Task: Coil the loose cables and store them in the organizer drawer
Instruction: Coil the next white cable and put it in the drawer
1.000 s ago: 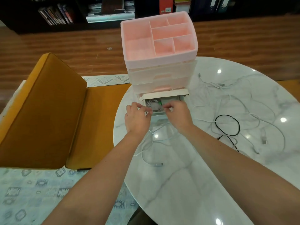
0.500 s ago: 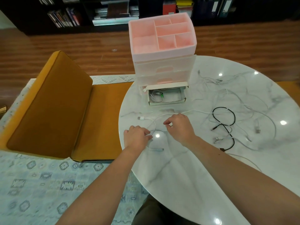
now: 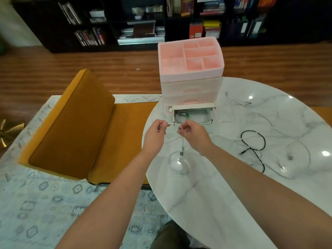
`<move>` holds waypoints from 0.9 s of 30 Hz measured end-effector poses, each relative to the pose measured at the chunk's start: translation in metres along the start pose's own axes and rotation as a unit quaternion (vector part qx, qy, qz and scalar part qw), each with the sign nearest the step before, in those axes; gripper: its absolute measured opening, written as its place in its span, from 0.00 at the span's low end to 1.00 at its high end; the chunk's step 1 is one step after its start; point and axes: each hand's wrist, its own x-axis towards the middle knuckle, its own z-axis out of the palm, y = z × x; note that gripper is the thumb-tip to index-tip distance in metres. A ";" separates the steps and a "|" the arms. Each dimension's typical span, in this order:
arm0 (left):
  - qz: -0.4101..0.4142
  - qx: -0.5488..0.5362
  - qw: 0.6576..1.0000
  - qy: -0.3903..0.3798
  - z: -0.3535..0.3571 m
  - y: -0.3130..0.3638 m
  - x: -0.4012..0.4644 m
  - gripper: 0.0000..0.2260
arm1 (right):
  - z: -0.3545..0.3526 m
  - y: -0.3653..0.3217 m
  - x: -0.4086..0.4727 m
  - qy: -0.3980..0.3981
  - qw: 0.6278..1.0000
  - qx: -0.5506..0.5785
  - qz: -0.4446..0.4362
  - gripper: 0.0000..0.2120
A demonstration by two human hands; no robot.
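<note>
Hands [image 3: 156, 133] [image 3: 195, 135]: both grips pinch white cable [image 3: 182, 141] | black cable [image 3: 253, 141] right | drawer [image 3: 193, 115] behind

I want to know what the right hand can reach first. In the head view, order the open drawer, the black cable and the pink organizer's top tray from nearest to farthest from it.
1. Open drawer, just beyond the right hand.
2. Black cable, out to its right on the table.
3. Top tray, highest and farthest back.

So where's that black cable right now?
In the head view the black cable lies loose on the marble table, to the right of the right hand, among the white cables.
</note>
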 end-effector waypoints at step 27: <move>0.209 0.150 0.951 -0.168 0.036 0.092 0.009 0.11 | -0.102 -0.044 -0.013 0.179 0.927 0.308 0.117 0.12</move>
